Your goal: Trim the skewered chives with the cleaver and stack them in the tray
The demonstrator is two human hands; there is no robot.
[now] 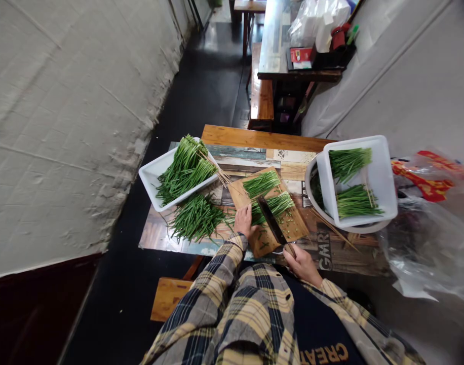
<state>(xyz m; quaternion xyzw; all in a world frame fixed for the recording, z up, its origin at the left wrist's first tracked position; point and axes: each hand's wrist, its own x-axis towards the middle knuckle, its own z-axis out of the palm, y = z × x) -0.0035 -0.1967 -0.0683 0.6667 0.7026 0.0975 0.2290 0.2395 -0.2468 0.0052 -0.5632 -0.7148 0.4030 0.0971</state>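
Chives [275, 205] lie mid-frame on the board [293, 225], crosswise to the knife [272, 223] so it chops them short. The left hand [243, 220] is curled down over their ends to pin them. The right hand [301, 261], lower centre, is clenched round the knife handle. A loose pile [196, 218] sits on the bench [331, 253] within easy reach, just below the left tray [150, 177]. The right tray [384, 172] holds neat bundles.

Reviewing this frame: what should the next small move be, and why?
Probably press the knife down through the near chive bundle. The right hand grips its handle, the blade lies across that bundle on the cutting board, and the left hand holds the bundle's end beside the blade. Small green bits lie on the board.
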